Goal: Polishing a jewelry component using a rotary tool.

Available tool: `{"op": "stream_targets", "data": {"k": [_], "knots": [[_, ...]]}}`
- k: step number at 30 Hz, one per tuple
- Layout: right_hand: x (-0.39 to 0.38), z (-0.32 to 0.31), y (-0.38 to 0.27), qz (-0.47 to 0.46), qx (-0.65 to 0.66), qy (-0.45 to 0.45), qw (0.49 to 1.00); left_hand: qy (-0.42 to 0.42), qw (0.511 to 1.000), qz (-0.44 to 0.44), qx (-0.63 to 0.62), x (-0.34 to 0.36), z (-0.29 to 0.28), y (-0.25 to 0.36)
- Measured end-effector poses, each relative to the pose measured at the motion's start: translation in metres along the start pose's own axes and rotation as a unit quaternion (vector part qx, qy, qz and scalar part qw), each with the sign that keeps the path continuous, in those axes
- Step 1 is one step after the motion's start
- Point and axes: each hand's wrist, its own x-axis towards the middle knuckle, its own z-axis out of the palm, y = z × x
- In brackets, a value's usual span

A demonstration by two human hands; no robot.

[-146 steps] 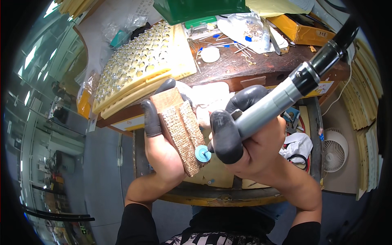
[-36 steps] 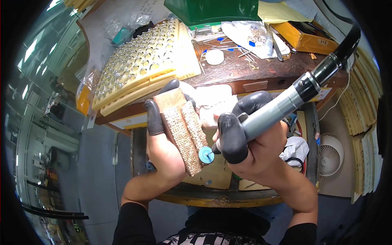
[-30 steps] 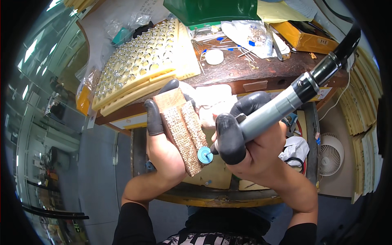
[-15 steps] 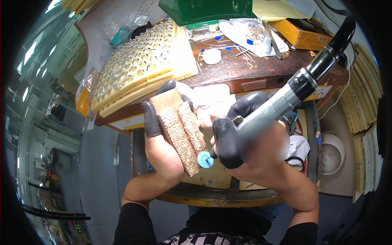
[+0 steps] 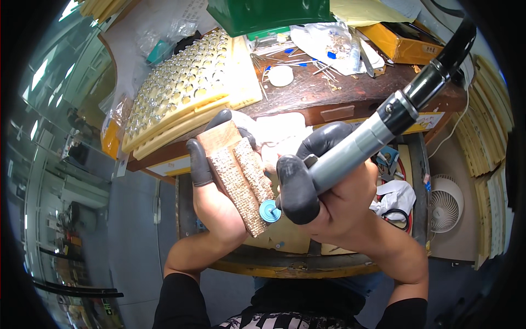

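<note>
My left hand (image 5: 211, 200), with black finger covers, grips a wooden block (image 5: 223, 137) between thumb and fingers. Two strips with a rough, gold-brown textured surface (image 5: 234, 189) run along the block, a groove between them. In my right hand (image 5: 345, 205) is a grey and black rotary handpiece (image 5: 353, 151), held like a pen by black-covered fingers. At its tip sits a small blue disc (image 5: 268, 211), overlapping the block's lower right edge; whether it touches cannot be made out. Part of the left fingers is hidden behind the block.
Behind my hands, a cream tray (image 5: 181, 88) bears rows of small round metal pieces. Thin metal rods, a white disc (image 5: 281, 76), and an orange box (image 5: 402, 46) lie on the bench. A green container (image 5: 268, 16) overhangs the back. Below is an open drawer (image 5: 301, 266); a white fan (image 5: 445, 205) stands right.
My right hand has shifted slightly left with the handpiece, and the blue disc has moved slightly left and up beside the block. The left hand and block stay nearly in place.
</note>
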Motion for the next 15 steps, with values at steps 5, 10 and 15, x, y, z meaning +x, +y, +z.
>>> {"op": "stream_targets", "data": {"k": [5, 10, 15], "knots": [[0.0003, 0.0014, 0.0004, 0.0, -0.004, 0.0, 1.0, -0.008, 1.0, -0.001, -0.003, 0.0007, -0.001, 0.0002], [-0.0005, 0.0019, 0.0032, -0.024, -0.017, 0.006, 1.0, -0.016, 1.0, -0.009, -0.008, 0.0002, -0.003, 0.0011], [-0.0005, 0.0014, 0.0082, -0.042, -0.012, -0.003, 0.999, -0.015, 1.0, -0.009, -0.009, 0.001, -0.0031, 0.0003]]}}
